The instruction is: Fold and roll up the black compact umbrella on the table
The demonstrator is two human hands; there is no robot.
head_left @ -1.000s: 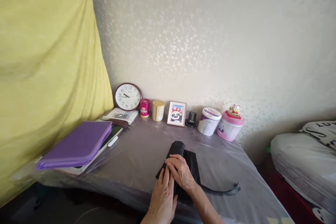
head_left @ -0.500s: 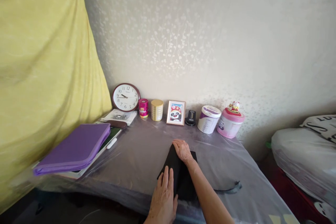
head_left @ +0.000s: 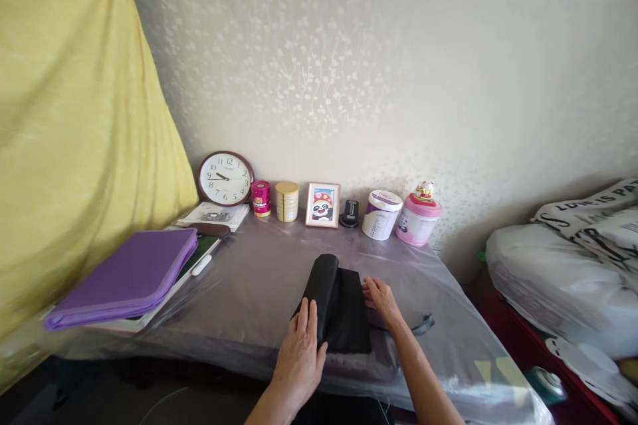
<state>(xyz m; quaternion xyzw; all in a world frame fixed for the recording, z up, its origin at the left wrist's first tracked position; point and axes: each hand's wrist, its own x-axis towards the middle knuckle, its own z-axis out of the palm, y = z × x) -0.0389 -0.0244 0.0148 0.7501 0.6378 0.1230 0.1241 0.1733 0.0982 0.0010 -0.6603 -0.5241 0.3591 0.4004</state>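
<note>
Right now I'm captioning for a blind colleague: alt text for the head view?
The left hand rests on a partly rolled black bundle on a table; the right hand is beside the bundle. Behind stand a clock and a panda picture.

Dark strap (head_left: pixel 425 325) partly hidden behind right forearm (head_left: pixel 419 365)

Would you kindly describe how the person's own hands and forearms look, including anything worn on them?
The left hand and right hand are both ungloved, with no ring, watch or bracelet to be seen. The left forearm and right forearm are bare as far as they show; no sleeve or cuff appears.
</note>
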